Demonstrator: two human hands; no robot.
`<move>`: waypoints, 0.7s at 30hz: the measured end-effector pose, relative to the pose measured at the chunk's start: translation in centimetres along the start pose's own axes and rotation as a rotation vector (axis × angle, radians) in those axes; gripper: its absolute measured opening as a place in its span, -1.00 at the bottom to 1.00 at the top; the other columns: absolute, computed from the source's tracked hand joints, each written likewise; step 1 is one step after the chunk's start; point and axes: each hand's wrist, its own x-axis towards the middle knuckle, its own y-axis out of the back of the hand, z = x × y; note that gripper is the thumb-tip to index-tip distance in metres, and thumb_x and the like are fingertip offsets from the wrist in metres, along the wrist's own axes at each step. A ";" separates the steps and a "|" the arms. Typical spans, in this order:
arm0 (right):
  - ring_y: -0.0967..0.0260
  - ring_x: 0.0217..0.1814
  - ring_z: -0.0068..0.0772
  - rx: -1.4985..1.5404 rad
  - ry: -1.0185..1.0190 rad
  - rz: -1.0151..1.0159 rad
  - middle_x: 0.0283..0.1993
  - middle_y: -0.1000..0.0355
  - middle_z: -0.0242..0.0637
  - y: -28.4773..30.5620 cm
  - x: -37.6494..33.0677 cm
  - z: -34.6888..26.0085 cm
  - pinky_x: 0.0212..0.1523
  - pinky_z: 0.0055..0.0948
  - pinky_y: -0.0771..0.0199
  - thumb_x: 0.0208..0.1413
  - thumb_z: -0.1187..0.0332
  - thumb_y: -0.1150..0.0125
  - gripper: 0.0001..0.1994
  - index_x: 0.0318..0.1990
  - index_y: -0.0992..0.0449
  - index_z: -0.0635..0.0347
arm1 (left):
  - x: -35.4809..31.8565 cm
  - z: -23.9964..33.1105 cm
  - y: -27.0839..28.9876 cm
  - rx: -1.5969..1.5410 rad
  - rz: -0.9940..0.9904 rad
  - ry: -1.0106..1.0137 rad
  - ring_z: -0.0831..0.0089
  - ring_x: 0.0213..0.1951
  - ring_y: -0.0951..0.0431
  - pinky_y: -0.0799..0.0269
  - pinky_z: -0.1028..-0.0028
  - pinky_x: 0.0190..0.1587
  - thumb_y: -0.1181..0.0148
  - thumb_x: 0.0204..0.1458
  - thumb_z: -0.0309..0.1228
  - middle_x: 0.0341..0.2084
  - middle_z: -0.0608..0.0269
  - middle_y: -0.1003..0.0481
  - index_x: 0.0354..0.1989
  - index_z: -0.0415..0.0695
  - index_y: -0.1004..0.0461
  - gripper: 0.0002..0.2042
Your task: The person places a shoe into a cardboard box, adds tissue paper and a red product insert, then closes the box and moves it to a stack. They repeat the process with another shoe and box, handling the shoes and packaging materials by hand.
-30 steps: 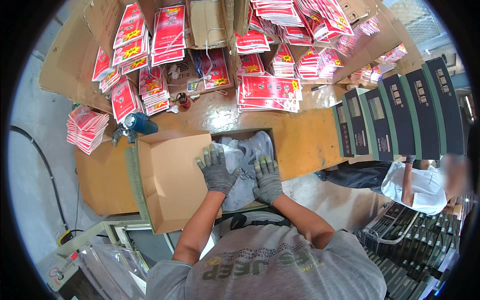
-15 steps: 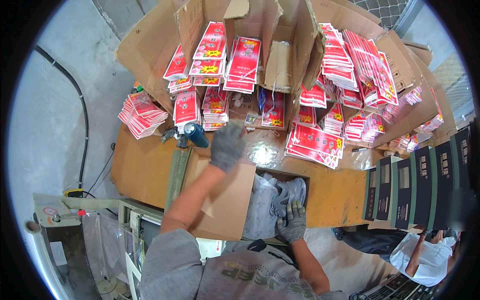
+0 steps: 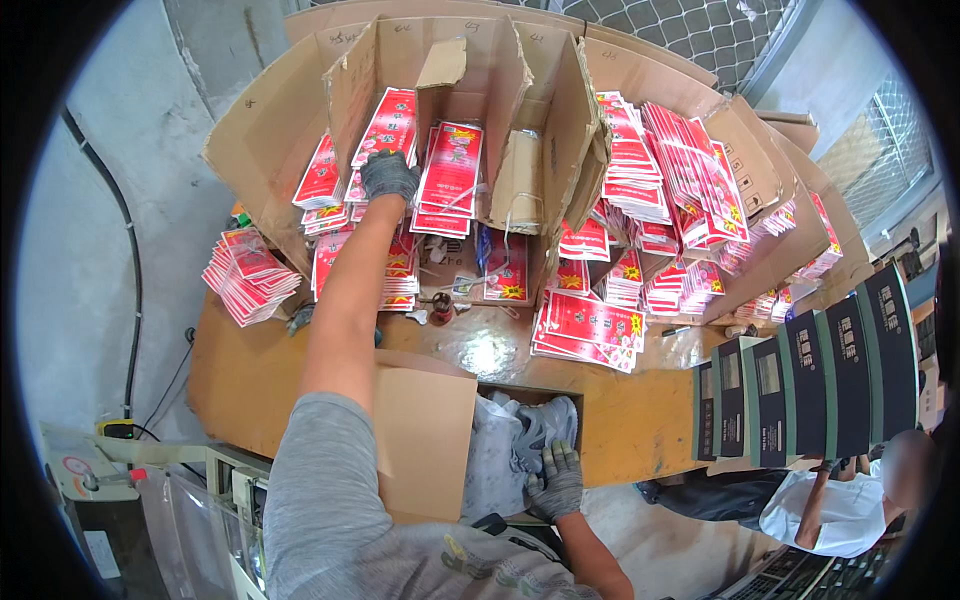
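Note:
My left hand point(image 3: 390, 178), in a grey glove, reaches far forward, its fingers closed at the lower end of a red packet point(image 3: 391, 118). That packet lies on top of a stack in a cardboard compartment. My right hand point(image 3: 556, 485), also gloved, lies with fingers stretched out on a grey shoe point(image 3: 545, 424) in an open shoebox point(image 3: 582, 405). Whitish wrapping paper point(image 3: 492, 455) fills the box beside the shoe. The box's brown lid flap point(image 3: 425, 440) is folded out to the left, partly under my left arm.
A cardboard rack point(image 3: 490, 60) with several packet stacks spans the back of the wooden table point(image 3: 640, 430). Loose packets point(image 3: 590, 330) lie in front of it. A small dark bottle point(image 3: 441, 308) stands near its middle. Dark shoeboxes point(image 3: 840, 360) are lined up at right, near another person point(image 3: 825, 510).
My left hand has moved forward from above the table to the packet stack in the rack. My right hand stays on the shoe. The view has shifted.

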 end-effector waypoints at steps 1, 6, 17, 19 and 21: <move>-0.20 0.40 0.24 -0.007 0.001 0.006 0.32 -0.32 0.14 0.1 0.2 0.0 0.45 0.16 -0.08 -0.03 0.08 -0.25 -0.36 0.17 -0.46 0.33 | 0.6 0.6 0.1 0.005 -0.015 0.025 0.06 0.10 -0.55 -0.44 0.04 0.12 -0.24 0.03 -0.05 -0.02 0.04 -0.60 -0.08 -0.05 -0.66 -0.60; -0.17 0.41 0.17 -0.041 -0.004 -0.001 0.30 -0.31 0.09 -0.2 0.1 0.0 0.43 0.14 -0.09 -0.06 0.09 -0.23 -0.36 0.16 -0.44 0.31 | 2.4 -0.1 -0.9 0.077 -0.045 -0.001 0.04 -0.07 -0.66 -0.55 0.07 -0.02 -0.12 0.08 -0.28 -0.19 0.06 -0.66 -0.23 -0.03 -0.70 -0.76; -0.16 0.42 0.16 -0.023 -0.017 -0.009 0.33 -0.29 0.10 0.2 0.0 -0.1 0.46 0.13 -0.07 -0.06 0.10 -0.22 -0.36 0.17 -0.46 0.33 | 3.2 -4.3 0.3 -0.161 0.223 -0.070 -0.05 -0.17 -0.64 -0.54 0.07 -0.04 -0.20 0.14 -0.18 -0.26 -0.13 -0.62 -0.31 -0.19 -0.65 -0.71; -0.16 0.42 0.16 -0.016 -0.012 -0.007 0.33 -0.30 0.10 0.2 0.2 -0.8 0.46 0.13 -0.07 -0.06 0.10 -0.21 -0.36 0.17 -0.45 0.33 | 3.1 -5.5 0.2 -0.227 0.203 -0.057 -0.02 -0.15 -0.64 -0.52 0.07 -0.02 -0.24 0.11 -0.14 -0.25 -0.10 -0.62 -0.32 -0.15 -0.66 -0.70; -0.16 0.42 0.17 -0.017 -0.033 -0.008 0.32 -0.30 0.11 0.7 0.2 -1.0 0.46 0.13 -0.06 -0.06 0.12 -0.20 -0.36 0.18 -0.45 0.34 | 2.4 -4.9 0.0 -0.451 0.158 0.027 0.03 -0.15 -0.63 -0.49 0.10 -0.02 -0.30 0.07 -0.08 -0.26 -0.08 -0.62 -0.36 -0.12 -0.66 -0.68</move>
